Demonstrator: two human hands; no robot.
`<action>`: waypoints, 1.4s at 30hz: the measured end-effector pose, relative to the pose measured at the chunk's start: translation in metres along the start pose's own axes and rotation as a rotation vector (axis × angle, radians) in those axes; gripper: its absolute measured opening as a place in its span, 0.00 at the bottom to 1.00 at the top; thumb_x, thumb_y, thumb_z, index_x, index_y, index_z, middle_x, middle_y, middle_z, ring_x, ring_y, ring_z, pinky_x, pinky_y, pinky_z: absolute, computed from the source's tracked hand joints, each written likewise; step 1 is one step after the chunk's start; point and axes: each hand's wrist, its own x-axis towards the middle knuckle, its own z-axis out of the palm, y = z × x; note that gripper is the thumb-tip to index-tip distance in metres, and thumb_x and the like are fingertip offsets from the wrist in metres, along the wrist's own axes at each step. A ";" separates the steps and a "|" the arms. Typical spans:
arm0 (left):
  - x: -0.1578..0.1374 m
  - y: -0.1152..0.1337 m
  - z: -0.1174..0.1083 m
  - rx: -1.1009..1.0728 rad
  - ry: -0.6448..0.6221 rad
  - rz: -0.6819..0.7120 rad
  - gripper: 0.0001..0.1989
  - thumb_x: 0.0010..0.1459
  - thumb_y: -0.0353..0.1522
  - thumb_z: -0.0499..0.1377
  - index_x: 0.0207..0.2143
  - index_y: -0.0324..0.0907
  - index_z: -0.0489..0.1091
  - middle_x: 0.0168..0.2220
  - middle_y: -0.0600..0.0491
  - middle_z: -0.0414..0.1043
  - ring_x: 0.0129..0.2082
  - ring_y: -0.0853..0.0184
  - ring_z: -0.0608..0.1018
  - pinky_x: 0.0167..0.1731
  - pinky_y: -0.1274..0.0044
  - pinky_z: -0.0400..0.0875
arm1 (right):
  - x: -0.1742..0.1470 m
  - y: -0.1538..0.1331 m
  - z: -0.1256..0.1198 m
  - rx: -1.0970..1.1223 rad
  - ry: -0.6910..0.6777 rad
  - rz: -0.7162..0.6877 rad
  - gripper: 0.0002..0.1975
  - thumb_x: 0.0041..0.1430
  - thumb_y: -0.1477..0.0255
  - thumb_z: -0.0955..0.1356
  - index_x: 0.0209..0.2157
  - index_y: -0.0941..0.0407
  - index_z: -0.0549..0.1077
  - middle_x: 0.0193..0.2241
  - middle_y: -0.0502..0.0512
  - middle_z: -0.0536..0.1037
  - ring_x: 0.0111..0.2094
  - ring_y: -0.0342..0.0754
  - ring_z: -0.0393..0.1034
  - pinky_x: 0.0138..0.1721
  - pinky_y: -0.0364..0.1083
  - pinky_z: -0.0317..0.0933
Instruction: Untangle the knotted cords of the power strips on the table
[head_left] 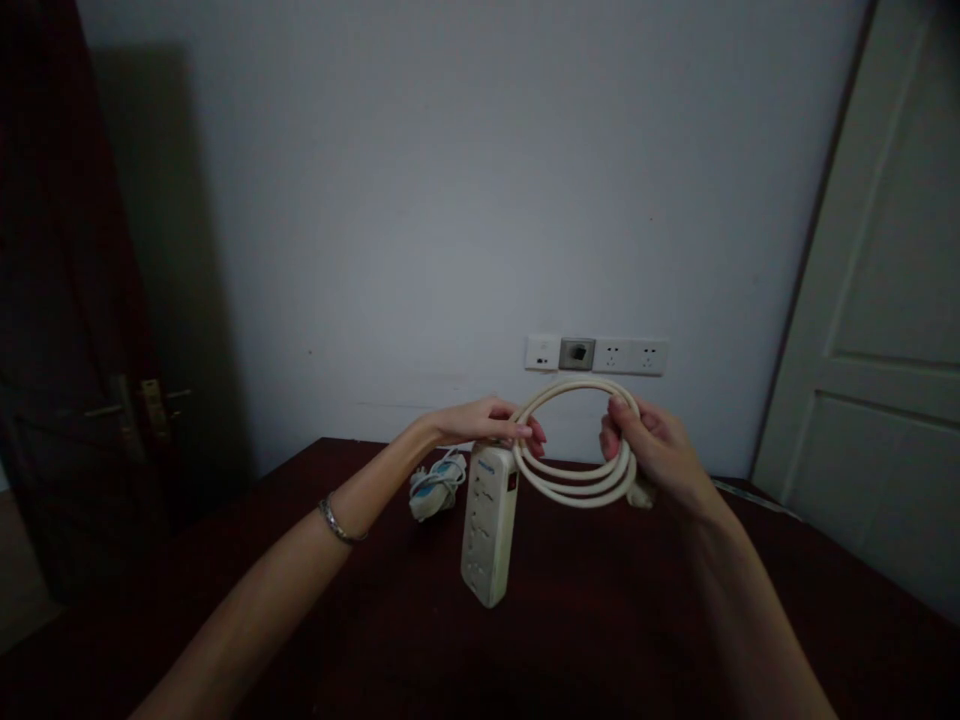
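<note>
A white power strip (487, 525) hangs upright over the dark red table, its top end just below my left hand (502, 422). Its thick cream cord (581, 497) is coiled into several loops that span both hands. My left hand is closed on the left side of the coil, thumb on top, beside the strip. On the right side, my right hand (649, 435) pinches the loops between thumb and curled fingers. The plug (640, 493) dangles beneath my right hand, partly hidden. A small red switch (513, 481) shows near the strip's upper end.
Behind my left wrist, a second white and blue power strip (437, 487) wrapped in its cord lies on the table (375, 640). A row of wall sockets (628, 356) sits above the table's back edge. A dark door (67, 330) stands left, a pale door (885, 300) right.
</note>
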 end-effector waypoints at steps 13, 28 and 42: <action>0.009 -0.022 0.023 0.143 0.448 -0.070 0.17 0.54 0.41 0.54 0.29 0.35 0.71 0.21 0.54 0.68 0.20 0.75 0.68 0.21 0.82 0.60 | 0.009 0.021 -0.012 -0.199 -0.001 0.010 0.25 0.53 0.50 0.62 0.19 0.58 0.64 0.13 0.48 0.65 0.14 0.38 0.61 0.17 0.37 0.57; 0.006 -0.028 0.017 -0.048 0.369 0.064 0.26 0.51 0.51 0.54 0.30 0.34 0.73 0.23 0.48 0.73 0.20 0.71 0.73 0.22 0.81 0.64 | -0.002 0.008 -0.009 0.396 -0.238 0.172 0.21 0.54 0.55 0.64 0.20 0.57 0.59 0.10 0.43 0.58 0.11 0.35 0.52 0.12 0.36 0.46; 0.023 -0.018 0.030 -0.304 0.465 0.086 0.36 0.51 0.58 0.41 0.28 0.35 0.68 0.20 0.48 0.72 0.18 0.69 0.73 0.20 0.78 0.66 | 0.008 0.014 0.006 0.360 0.011 0.105 0.23 0.50 0.51 0.65 0.20 0.56 0.59 0.10 0.44 0.60 0.11 0.36 0.53 0.11 0.37 0.48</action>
